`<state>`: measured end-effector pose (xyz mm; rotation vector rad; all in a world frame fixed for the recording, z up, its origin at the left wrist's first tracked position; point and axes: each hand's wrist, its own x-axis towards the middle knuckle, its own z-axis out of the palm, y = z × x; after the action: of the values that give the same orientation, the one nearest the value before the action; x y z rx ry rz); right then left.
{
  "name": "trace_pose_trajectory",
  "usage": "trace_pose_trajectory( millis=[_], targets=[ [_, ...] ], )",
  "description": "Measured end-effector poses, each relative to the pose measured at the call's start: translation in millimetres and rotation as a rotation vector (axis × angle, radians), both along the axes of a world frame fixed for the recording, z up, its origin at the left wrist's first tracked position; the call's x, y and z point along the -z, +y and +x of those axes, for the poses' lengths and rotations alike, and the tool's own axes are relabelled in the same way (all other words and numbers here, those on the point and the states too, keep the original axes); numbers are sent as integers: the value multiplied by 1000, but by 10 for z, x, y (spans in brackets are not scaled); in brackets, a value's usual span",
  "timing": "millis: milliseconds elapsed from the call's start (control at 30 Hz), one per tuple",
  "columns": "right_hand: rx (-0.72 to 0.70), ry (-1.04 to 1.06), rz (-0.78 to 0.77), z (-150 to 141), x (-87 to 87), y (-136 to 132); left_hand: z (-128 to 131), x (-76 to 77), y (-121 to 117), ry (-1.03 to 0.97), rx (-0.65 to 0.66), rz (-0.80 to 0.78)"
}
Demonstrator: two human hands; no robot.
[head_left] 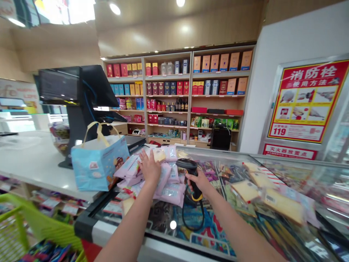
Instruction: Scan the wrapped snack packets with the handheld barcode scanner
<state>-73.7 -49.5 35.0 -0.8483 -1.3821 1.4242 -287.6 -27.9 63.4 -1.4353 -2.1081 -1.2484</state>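
Observation:
My left hand (149,166) rests, fingers spread, on a heap of pink-wrapped packets (171,193) lying on the freezer's glass top. My right hand (198,182) is wrapped around the handle of a black and yellow barcode scanner (188,164), whose head points left over the packets. Its cable (203,214) loops down over the glass. Left of the heap stands a light blue shopping bag (91,171) with cream handles. On the right side of the glass lie several bread packets (283,203) in clear wrapping.
The glass-topped freezer (163,234) holds colourful packages beneath the glass. A checkout screen (99,85) stands on the white counter (24,160) at left. A green shopping basket (40,233) is at lower left. Behind are shelves (169,78) of boxed goods and a red fire-hydrant poster (308,102).

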Motion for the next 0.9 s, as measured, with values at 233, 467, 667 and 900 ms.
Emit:
trace_pose_trajectory(
  millis=[233,467,667,900],
  targets=[
    [58,7,-46,116,-88,-52,147,27,-27,183,-1,-55],
    [153,73,-1,498,-125,-74,910,150,21,294,402,112],
    [347,112,-12,1404,12,-241,1977,374,34,250,861,-326],
    [642,241,-33,2129,179,-404,2884,343,-27,181,752,-690]
  ],
)
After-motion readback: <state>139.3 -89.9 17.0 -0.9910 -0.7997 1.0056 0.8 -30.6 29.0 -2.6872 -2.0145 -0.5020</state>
